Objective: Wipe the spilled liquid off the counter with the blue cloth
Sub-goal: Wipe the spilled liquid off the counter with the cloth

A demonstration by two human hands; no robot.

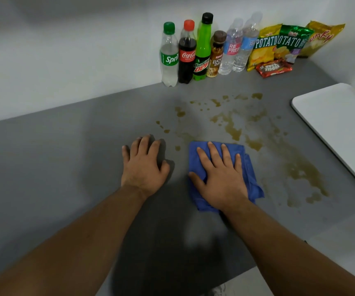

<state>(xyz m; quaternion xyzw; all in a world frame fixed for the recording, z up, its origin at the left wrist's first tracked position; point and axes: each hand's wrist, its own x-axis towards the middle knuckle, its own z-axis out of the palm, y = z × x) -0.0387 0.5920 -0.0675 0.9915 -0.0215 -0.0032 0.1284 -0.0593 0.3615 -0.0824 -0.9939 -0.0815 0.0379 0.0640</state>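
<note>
A crumpled blue cloth (249, 167) lies on the grey counter (44, 167) at the near edge of a brownish spill (233, 130). The spill spreads in blotches and drops from behind the cloth toward the right, with a larger patch (304, 174) to the cloth's right. My right hand (220, 178) presses flat on the cloth with straight, spread fingers. My left hand (144, 167) rests palm down on the bare counter, just left of the cloth, and holds nothing.
Several drink bottles (186, 52) stand in a row against the white wall at the back. Snack bags (279, 45) lean beside them on the right. A white board or tray (339, 120) lies at the right edge. The counter's front edge runs lower right.
</note>
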